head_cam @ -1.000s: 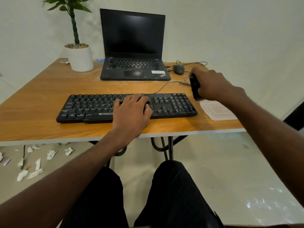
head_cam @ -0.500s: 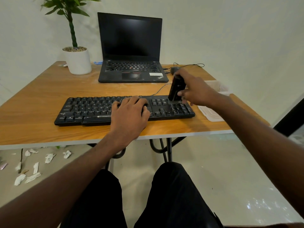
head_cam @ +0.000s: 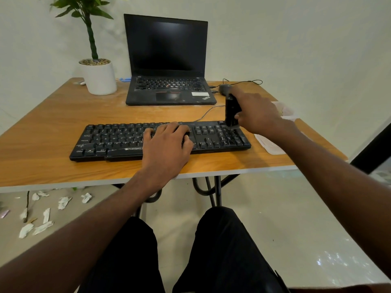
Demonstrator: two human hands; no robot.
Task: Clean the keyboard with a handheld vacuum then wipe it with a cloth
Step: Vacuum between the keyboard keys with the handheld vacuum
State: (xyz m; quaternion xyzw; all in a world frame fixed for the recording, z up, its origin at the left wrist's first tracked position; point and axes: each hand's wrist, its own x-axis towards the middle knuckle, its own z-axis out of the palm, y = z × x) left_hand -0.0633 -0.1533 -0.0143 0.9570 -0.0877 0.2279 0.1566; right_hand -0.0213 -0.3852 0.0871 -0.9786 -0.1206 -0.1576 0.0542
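Note:
A black keyboard [head_cam: 114,140] lies across the front of the wooden table [head_cam: 42,127]. My left hand [head_cam: 167,144] rests flat on its middle keys, fingers relaxed. My right hand [head_cam: 257,114] grips a small black handheld vacuum [head_cam: 231,111], held upright with its nozzle down on the number pad at the keyboard's right end. A pale cloth [head_cam: 269,145] lies on the table right of the keyboard, partly hidden by my right forearm.
An open black laptop [head_cam: 169,89] stands behind the keyboard, with a grey mouse [head_cam: 224,88] and cables to its right. A potted plant in a white pot [head_cam: 99,78] sits back left. Paper scraps [head_cam: 42,223] litter the floor left. A clear container [head_cam: 284,111] is at the right edge.
My right hand brought the vacuum from the table's right side onto the keyboard's right end and set it more upright over the number pad. My left hand stayed on the keys.

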